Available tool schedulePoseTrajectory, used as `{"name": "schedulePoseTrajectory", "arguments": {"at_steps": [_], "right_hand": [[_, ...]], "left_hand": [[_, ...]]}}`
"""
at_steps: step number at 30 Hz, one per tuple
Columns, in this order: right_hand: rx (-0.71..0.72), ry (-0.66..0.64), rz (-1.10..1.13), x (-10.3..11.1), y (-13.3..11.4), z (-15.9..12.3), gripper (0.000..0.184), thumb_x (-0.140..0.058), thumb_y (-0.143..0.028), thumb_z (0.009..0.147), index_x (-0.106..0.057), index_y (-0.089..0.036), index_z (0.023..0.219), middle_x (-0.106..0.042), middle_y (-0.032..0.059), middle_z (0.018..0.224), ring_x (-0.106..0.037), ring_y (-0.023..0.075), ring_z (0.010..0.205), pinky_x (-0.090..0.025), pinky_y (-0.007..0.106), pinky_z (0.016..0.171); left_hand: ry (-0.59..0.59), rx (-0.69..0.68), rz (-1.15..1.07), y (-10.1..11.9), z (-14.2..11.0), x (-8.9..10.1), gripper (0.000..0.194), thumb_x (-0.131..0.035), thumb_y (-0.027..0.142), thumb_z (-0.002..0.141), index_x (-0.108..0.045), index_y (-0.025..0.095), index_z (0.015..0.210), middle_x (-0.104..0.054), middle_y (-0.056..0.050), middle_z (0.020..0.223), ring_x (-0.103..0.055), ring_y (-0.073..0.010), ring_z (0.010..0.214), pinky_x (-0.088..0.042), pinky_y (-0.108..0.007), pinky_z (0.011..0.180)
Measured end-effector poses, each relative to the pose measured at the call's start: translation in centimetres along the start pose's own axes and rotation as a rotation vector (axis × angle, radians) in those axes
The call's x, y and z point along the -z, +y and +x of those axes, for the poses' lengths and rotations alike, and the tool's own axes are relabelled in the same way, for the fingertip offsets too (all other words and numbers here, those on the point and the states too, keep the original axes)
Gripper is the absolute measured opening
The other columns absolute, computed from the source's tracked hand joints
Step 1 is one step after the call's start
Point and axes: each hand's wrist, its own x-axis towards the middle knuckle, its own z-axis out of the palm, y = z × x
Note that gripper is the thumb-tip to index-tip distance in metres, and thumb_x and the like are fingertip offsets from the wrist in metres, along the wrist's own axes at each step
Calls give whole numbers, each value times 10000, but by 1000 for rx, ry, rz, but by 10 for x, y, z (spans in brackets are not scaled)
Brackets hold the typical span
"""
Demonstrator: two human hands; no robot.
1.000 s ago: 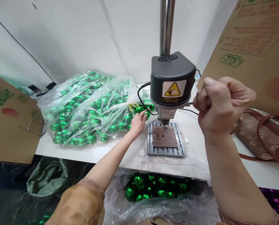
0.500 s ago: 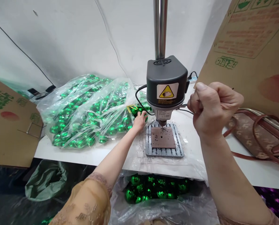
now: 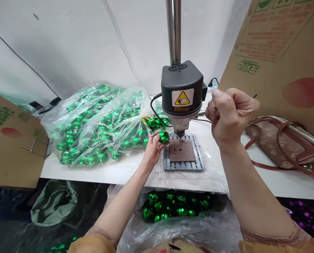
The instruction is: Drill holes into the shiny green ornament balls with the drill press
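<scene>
Left hand [image 3: 153, 149] pinching a mirrored green faceted ball [image 3: 163, 136] between fingertips and thumb, just beside a bench drill press [image 3: 182, 88] and above its slotted metal base [image 3: 184, 167]. Right hand [image 3: 229, 116] curled in a raised fist to the right of the drill head. Left of the drill, a clear plastic bag [image 3: 93, 130] full of green balls on a white table [image 3: 93, 174]; below the table edge, more green balls [image 3: 172, 205] in an open bag; far right, a brown handbag [image 3: 280, 140] against a cardboard sheet [image 3: 273, 52].
</scene>
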Motion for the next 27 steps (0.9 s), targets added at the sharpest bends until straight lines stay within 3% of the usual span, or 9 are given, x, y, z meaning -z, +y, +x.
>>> {"name": "schedulePoseTrajectory", "arguments": {"at_steps": [5,12,22,27], "right_hand": [[0,-28,-65,0,0,0,523,-616,-327,882,-262,-193,521,-259,-61,414,-262,39,379,-237,273,418],[-8,-44,-131,0,-2,-2,532,-575,-424,904,-246,-202,550,-279,-58,444,-259,34,408,-253,264,432],[-31,-29,-70,-1,-4,-2,522,-611,-384,880,-258,-203,540,-276,-46,452,-261,64,407,-255,304,457],[7,-59,-150,0,-4,-2,517,-536,-466,917,-236,-213,581,-261,-50,476,-258,51,424,-271,282,452]], "left_hand": [[-125,38,-21,-9,-19,-11,614,-691,580,838,-509,290,1347,-665,-71,1230,-689,-214,1064,-569,-444,953],[-148,-213,364,-25,-9,-6,562,-761,513,791,-619,210,1243,-706,-94,1174,-663,-230,1105,-497,-405,1026],[-190,-246,497,-38,-7,-9,456,-714,459,838,-634,217,1216,-675,-106,1234,-642,-247,1154,-482,-409,1030],[-201,-292,579,-39,-6,-11,437,-761,411,801,-663,231,1187,-660,-106,1257,-574,-280,1266,-397,-472,1130]]}}
